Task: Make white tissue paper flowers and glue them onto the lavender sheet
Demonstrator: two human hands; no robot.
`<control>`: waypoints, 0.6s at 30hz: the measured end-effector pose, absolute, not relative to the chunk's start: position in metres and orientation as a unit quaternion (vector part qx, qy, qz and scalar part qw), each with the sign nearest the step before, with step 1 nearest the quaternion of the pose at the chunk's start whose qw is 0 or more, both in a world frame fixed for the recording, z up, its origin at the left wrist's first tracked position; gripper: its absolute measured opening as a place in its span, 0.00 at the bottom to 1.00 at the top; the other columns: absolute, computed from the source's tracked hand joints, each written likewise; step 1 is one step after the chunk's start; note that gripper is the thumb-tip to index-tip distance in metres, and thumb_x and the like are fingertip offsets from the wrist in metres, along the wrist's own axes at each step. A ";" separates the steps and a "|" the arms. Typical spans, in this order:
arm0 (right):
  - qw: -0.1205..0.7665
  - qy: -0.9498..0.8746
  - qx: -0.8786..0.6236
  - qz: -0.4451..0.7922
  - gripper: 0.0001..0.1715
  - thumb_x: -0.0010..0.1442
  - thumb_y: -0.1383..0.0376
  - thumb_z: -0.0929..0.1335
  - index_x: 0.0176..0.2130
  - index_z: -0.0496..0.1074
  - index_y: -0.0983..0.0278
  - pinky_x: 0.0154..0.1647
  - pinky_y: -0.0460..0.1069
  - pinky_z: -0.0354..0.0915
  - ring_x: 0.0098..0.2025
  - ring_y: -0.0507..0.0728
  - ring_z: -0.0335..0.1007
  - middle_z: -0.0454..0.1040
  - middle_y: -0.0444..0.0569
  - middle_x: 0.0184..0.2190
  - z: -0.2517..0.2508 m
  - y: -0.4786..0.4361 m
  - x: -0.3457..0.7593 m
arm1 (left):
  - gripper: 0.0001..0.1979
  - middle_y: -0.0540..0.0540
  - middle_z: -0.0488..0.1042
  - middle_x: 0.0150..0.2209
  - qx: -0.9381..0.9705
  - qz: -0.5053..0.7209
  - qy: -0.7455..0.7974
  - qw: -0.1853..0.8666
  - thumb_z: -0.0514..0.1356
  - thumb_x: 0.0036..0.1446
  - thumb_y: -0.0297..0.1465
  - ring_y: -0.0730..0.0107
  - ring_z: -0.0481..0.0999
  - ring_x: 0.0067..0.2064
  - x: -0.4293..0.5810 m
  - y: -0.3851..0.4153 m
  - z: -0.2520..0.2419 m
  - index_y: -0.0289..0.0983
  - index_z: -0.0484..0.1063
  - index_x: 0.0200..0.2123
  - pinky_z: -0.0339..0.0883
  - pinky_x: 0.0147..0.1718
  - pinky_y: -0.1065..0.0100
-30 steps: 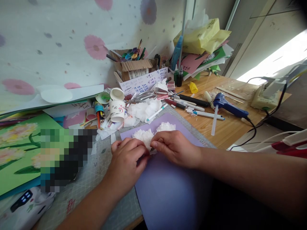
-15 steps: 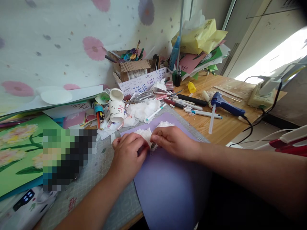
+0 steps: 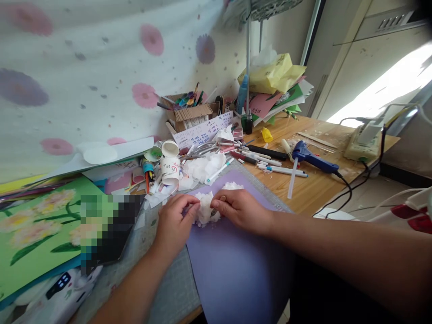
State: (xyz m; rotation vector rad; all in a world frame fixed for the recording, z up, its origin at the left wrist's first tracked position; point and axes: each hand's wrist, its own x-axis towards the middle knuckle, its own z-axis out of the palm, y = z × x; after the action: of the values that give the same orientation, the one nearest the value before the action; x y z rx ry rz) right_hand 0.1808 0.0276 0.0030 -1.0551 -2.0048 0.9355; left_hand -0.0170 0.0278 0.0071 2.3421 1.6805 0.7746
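Note:
Crumpled white tissue paper (image 3: 203, 209), ruffled like flower petals, lies on a sheet of purple paper (image 3: 229, 261). At its left edge, my left hand (image 3: 175, 220) pinches the tissue between thumb and forefinger. My right hand (image 3: 241, 208) is closed at the tissue's right side, fingers curled round a slim thing mostly hidden by the hand; only a small dark bit shows below the fingertips. Behind the right hand, a second ruffled white tissue clump (image 3: 232, 185) sits on the purple sheet.
A grey cutting mat (image 3: 158, 283) lies under the sheet. Behind are a paper cup (image 3: 170, 170), loose tissue (image 3: 205, 167), pens (image 3: 283, 171) and a cardboard box (image 3: 192, 118). A blue glue gun (image 3: 315, 158) with its cord rests at right. A green flower painting (image 3: 40, 220) lies left.
My left hand has shifted left and its fingers now pinch the tissue's edge, exposing more of the white ruffles. My right hand stays nearly in place. The view has tilted up slightly.

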 end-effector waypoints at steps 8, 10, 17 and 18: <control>0.332 -0.779 -0.401 0.350 0.14 0.64 0.63 0.60 0.32 0.71 0.65 0.30 0.44 0.60 0.28 0.51 0.66 0.72 0.46 0.26 0.006 0.027 0.185 | 0.06 0.48 0.77 0.37 0.781 0.197 0.593 0.016 0.59 0.50 0.34 0.60 0.74 0.40 -0.015 0.088 0.024 0.41 0.73 0.33 0.65 0.40 0.62; 0.331 -0.780 -0.401 0.348 0.14 0.64 0.63 0.60 0.33 0.71 0.65 0.30 0.44 0.60 0.28 0.51 0.65 0.72 0.46 0.26 0.005 0.027 0.186 | 0.08 0.48 0.76 0.37 0.784 0.178 0.595 -0.004 0.62 0.47 0.36 0.57 0.74 0.42 0.000 0.101 0.024 0.42 0.73 0.33 0.62 0.42 0.58; 0.329 -0.786 -0.393 0.345 0.12 0.64 0.64 0.61 0.33 0.71 0.64 0.32 0.44 0.60 0.28 0.51 0.64 0.71 0.45 0.26 0.004 0.027 0.187 | 0.11 0.37 0.74 0.42 0.745 0.168 0.642 -0.068 0.60 0.48 0.39 0.43 0.70 0.46 0.035 0.133 0.014 0.40 0.74 0.34 0.58 0.43 0.45; 0.328 -0.787 -0.393 0.346 0.12 0.64 0.64 0.61 0.33 0.71 0.64 0.32 0.44 0.60 0.28 0.51 0.65 0.71 0.45 0.26 0.004 0.027 0.187 | 0.09 0.38 0.74 0.40 0.741 0.168 0.646 -0.070 0.59 0.49 0.37 0.44 0.70 0.45 0.036 0.136 0.013 0.40 0.74 0.31 0.58 0.42 0.45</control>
State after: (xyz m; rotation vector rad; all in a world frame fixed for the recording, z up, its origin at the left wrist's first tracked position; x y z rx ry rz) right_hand 0.1872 0.0272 0.0043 -1.0286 -2.0597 0.9055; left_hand 0.0357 0.1363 0.0128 2.4395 2.1255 0.5511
